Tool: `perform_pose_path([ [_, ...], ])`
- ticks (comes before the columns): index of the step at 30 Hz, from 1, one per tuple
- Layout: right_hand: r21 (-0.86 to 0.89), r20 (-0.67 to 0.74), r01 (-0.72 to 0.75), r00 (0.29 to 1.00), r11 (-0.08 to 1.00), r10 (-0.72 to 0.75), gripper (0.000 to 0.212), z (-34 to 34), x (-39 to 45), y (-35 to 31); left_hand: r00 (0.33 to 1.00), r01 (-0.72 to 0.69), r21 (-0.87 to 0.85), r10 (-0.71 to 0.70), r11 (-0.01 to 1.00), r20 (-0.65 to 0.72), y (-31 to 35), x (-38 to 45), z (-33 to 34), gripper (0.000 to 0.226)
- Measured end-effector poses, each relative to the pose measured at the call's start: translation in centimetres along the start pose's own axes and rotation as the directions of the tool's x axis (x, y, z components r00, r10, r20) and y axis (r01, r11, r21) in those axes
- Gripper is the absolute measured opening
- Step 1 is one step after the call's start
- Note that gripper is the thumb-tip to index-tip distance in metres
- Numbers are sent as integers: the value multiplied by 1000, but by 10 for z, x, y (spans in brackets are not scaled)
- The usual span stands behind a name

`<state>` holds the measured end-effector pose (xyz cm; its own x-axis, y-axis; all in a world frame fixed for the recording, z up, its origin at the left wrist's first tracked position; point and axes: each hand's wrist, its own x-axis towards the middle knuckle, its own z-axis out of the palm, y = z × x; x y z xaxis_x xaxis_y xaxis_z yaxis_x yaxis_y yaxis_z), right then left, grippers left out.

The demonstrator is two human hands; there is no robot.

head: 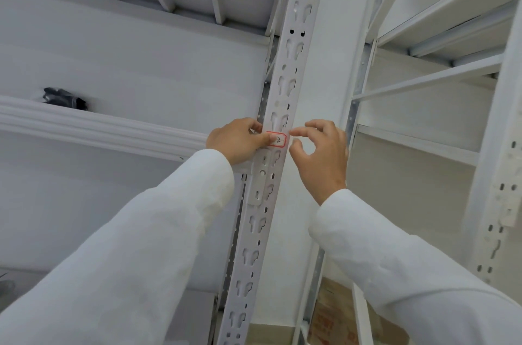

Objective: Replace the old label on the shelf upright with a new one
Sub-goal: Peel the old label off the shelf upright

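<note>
Label [277, 140] sat mid-frame on shelf upright [285, 84]; left hand [240, 139] thumb pressed its left edge; right hand [320, 151] loosely open, empty, fingertips just beside right edge

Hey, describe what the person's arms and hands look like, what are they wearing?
Both arms are in long, loose white sleeves that reach the wrists, left sleeve, right sleeve. The left hand and right hand are bare: no gloves, rings or watch visible.

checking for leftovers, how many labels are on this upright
1: a red-bordered label on the upright, under the left hand thumb. The hand or sleeves may hide others.
</note>
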<state>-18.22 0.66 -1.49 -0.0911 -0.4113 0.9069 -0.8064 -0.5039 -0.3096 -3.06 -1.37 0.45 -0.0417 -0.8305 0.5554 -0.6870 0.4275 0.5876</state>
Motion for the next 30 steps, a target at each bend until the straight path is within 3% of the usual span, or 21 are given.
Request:
perform_pose_path([
  [8, -136, 14, 106, 994, 985, -105, 18, 9, -2, 2, 1000, 2, -7, -2, 1000, -6, 0, 3, 0, 42],
  [11, -111, 8, 48, 999, 993, -48, 17, 13, -5, -2, 1000, 1, -16, -1, 1000, 2, -2, 3, 1, 39],
  [15, -54, 98, -36, 994, 998, 41, 13, 9, 4, -8, 1000, 5, -32, -5, 999, -2, -4, 3, 2, 42],
  [19, -36, 66, -30, 997, 999, 32, 12, 1, 8, -4, 1000, 2, -23, -2, 1000, -5, -4, 3, 2, 41],
  [30, -251, 91, 90, 993, 964, -69, 19, 4, 16, -8, 1000, -9, 2, 9, 1000, -23, -1, 4, 1, 46],
])
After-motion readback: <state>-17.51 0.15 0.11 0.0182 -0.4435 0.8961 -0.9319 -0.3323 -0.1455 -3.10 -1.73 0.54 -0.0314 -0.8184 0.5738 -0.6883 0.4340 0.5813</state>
